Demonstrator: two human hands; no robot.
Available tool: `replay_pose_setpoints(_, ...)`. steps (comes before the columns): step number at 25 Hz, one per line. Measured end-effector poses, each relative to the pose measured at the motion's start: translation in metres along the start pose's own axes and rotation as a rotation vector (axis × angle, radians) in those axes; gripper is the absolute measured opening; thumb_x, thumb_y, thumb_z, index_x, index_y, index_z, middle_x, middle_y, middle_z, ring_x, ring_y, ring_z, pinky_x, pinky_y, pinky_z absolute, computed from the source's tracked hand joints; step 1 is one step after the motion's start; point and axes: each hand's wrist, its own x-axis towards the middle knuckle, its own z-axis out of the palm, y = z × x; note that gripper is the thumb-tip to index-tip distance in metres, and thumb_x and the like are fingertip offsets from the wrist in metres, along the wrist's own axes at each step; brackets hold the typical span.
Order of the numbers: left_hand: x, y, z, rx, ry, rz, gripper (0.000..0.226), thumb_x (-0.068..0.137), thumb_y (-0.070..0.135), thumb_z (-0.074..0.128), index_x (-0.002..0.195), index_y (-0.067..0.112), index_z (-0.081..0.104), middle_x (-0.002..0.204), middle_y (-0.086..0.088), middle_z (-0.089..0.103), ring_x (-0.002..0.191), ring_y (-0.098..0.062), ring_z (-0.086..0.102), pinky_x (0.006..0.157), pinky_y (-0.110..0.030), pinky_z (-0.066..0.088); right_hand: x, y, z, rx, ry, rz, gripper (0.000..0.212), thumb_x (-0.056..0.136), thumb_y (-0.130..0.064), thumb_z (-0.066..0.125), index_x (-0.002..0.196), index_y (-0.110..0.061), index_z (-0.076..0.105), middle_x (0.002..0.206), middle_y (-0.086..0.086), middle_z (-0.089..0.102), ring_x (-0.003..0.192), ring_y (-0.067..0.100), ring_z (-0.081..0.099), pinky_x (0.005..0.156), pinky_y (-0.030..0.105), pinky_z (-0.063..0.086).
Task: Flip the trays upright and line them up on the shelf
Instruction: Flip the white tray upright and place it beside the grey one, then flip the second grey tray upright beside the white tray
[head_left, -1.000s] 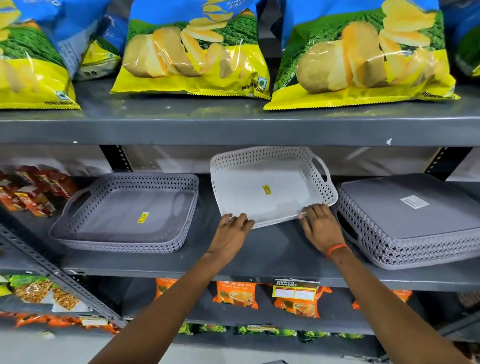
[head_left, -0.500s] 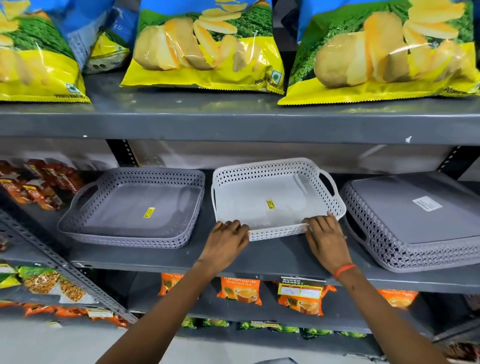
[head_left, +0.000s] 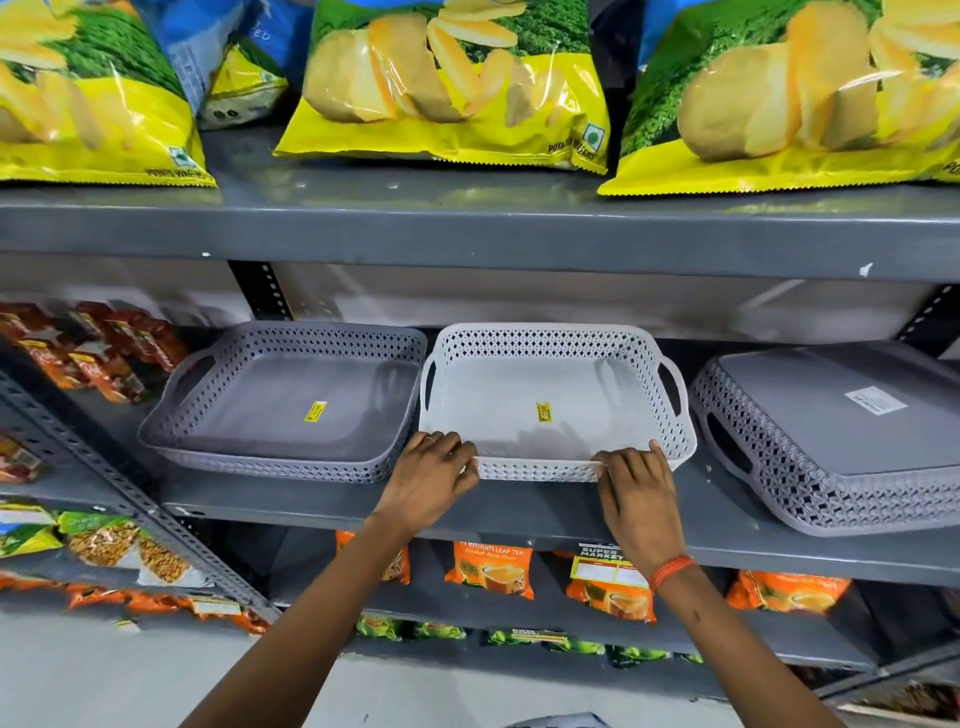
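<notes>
My left hand (head_left: 434, 480) and right hand (head_left: 636, 491) pinch the white tray (head_left: 550, 400) by its near edge to straighten it; next I flip the gray tray (head_left: 831, 431) right of my fingers.

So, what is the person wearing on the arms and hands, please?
Both forearms are bare, with no sleeves in view and no gloves. The right hand has an orange thread band wound around the wrist. The left hand has a thin ring on one finger. No watch shows.
</notes>
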Motion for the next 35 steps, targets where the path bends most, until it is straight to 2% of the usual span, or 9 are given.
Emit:
replay_pose_setpoints(8,-0.006,-0.012,-0.002,-0.058,-0.003,0.016,0.027,0.083,0.031,0.037,0.081,0.02,0.062,0.074,0.003,0.066,0.068,-0.018,0.064,0.076,-0.027,0.034,-0.01,-0.018,-0.002,-0.017,-0.011,0.035,0.03,0.088,-0.019,0.037,0.099,-0.013,0.065,0.09,0.005,0.069,0.088,0.027,0.061,0.112,0.041,0.024)
replay_pose_setpoints(11,-0.005,-0.013,-0.006,-0.084,-0.045,0.022,0.03,0.083,0.031,0.035,0.082,0.019,0.063,0.074,0.001,0.067,0.069,-0.02,0.065,0.075,-0.032,0.047,-0.009,-0.021,-0.006,-0.017,-0.031,0.048,0.032,0.088,-0.021,0.035,0.099,-0.013,0.065,0.09,0.005,0.069,0.089,0.028,0.062,0.113,0.039,0.022)
replay_pose_setpoints(15,0.003,0.0,-0.018,-0.161,0.0,-0.002,0.034,0.084,0.037,0.038,0.089,0.016,0.064,0.083,-0.002,0.07,0.078,-0.024,0.065,0.078,-0.034,0.052,-0.008,-0.024,-0.019,0.029,-0.047,0.068,0.039,0.093,-0.031,0.035,0.117,-0.011,0.058,0.114,0.007,0.067,0.112,0.026,0.058,0.116,0.041,0.016)
replay_pose_setpoints(19,0.043,0.052,-0.03,-0.253,0.152,0.038,0.036,0.087,0.035,0.044,0.102,0.011,0.065,0.096,-0.005,0.07,0.088,-0.025,0.064,0.088,-0.03,0.041,0.005,-0.001,-0.049,0.075,0.041,0.152,0.051,0.095,-0.035,0.032,0.139,-0.011,0.036,0.147,0.009,0.041,0.139,0.022,0.031,0.12,0.041,0.003)
replay_pose_setpoints(25,0.127,0.186,-0.046,-0.394,0.248,0.099,0.031,0.088,0.029,0.047,0.103,0.008,0.064,0.1,-0.008,0.069,0.092,-0.026,0.062,0.084,-0.029,0.042,0.008,0.091,-0.093,-0.003,0.111,0.272,0.052,0.09,-0.033,0.038,0.136,-0.01,0.039,0.15,0.013,0.036,0.139,0.029,0.03,0.117,0.052,0.016)
replay_pose_setpoints(27,0.144,0.237,-0.039,-0.401,0.186,0.058,0.026,0.088,0.026,0.047,0.096,0.007,0.064,0.094,-0.012,0.068,0.084,-0.03,0.064,0.071,-0.035,0.05,-0.005,0.137,-0.102,0.031,0.108,0.346,0.054,0.088,-0.035,0.039,0.135,-0.01,0.039,0.15,0.014,0.035,0.139,0.032,0.029,0.115,0.052,0.016)
replay_pose_setpoints(29,0.153,0.283,-0.03,-0.32,-0.016,-0.056,0.019,0.089,0.018,0.051,0.094,0.005,0.063,0.093,-0.018,0.068,0.079,-0.037,0.067,0.062,-0.038,0.054,-0.024,0.184,-0.11,0.134,0.172,0.487,0.056,0.087,-0.037,0.039,0.135,-0.006,0.039,0.149,0.019,0.031,0.138,0.037,0.026,0.114,0.05,0.019)
replay_pose_setpoints(32,0.155,0.314,-0.002,-0.214,-0.436,-0.219,0.027,0.092,0.001,0.039,0.113,-0.002,0.056,0.115,-0.026,0.063,0.105,-0.042,0.061,0.086,-0.048,0.05,-0.05,0.243,-0.105,0.436,0.348,0.925,0.065,0.084,-0.037,0.04,0.134,0.005,0.036,0.143,0.031,0.031,0.133,0.043,0.03,0.11,0.048,0.026)
replay_pose_setpoints(35,0.154,0.315,0.025,-0.261,-0.54,-0.232,0.039,0.092,-0.002,0.037,0.131,0.0,0.04,0.138,-0.023,0.04,0.124,-0.041,0.043,0.1,-0.049,0.042,-0.055,0.281,-0.102,0.988,0.438,1.277,0.054,0.083,-0.034,0.042,0.125,-0.001,0.045,0.126,0.017,0.047,0.119,0.029,0.044,0.105,0.042,0.036)
